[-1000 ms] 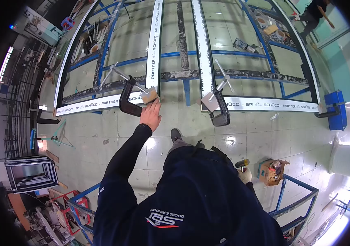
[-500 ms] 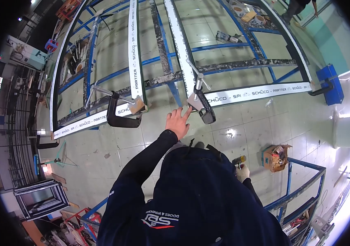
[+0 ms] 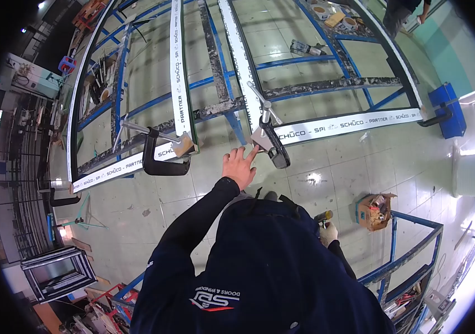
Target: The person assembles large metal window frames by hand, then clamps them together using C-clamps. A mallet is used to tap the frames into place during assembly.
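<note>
My left hand (image 3: pixel 239 168) is bare, its fingers spread at the near edge of the white-taped frame (image 3: pixel 337 127). One fingertip is right at the corner of a pad under the right-hand C-clamp (image 3: pixel 275 146), which grips the joint between an upright bar (image 3: pixel 237 55) and the bottom bar. To the left of that hand, another black C-clamp (image 3: pixel 165 165) presses a wooden block (image 3: pixel 184 146) onto the frame. Low by my side, my right hand (image 3: pixel 328 234), in a light glove, is closed round a tool with a yellowish end (image 3: pixel 324 216); its kind does not show clearly.
Blue steel stands (image 3: pixel 298 62) carry the frame. A cardboard box (image 3: pixel 374 212) of small items sits right of me beside a blue rack (image 3: pixel 404 259). Smaller black frames (image 3: pixel 58 271) lie at left. Another person (image 3: pixel 399 15) stands at the far right.
The view has shifted slightly. My left hand stays by the clamp with its fingers spread, and my right hand still holds the tool low. The person at the far right has moved.
</note>
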Demonstrator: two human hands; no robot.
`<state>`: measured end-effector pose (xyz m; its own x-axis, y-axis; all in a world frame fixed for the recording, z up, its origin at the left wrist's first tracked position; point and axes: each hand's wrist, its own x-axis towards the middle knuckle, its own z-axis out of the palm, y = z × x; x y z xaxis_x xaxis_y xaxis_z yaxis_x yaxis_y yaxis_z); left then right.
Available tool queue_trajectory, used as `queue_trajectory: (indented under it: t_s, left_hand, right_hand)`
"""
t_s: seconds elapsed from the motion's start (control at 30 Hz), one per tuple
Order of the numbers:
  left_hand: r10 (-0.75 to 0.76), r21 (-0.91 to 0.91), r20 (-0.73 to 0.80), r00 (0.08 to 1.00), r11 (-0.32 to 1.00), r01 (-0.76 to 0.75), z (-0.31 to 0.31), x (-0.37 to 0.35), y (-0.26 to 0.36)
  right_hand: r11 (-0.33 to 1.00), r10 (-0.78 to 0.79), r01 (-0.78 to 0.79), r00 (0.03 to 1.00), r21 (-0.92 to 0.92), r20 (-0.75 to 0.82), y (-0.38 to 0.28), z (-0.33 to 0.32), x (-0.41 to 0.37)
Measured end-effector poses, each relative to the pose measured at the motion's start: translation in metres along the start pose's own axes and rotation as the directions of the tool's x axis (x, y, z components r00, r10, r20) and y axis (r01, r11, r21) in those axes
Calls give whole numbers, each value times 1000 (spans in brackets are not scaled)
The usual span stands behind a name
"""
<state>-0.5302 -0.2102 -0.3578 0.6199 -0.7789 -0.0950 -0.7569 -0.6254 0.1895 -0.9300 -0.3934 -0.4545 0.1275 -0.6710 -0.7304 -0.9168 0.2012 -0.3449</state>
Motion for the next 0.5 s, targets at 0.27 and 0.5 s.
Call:
queue_trajectory:
  t_s: [0.27, 0.5]
  left_hand:
    - [-118, -177, 41, 992, 976, 124, 13, -4, 15]
    - [-29, -772, 323, 946, 570, 281, 21, -27, 19]
  right_hand:
    - [986, -147, 151, 988, 73, -54, -28, -4, -7]
    - [756, -572, 563, 816, 335, -80, -139, -33, -97]
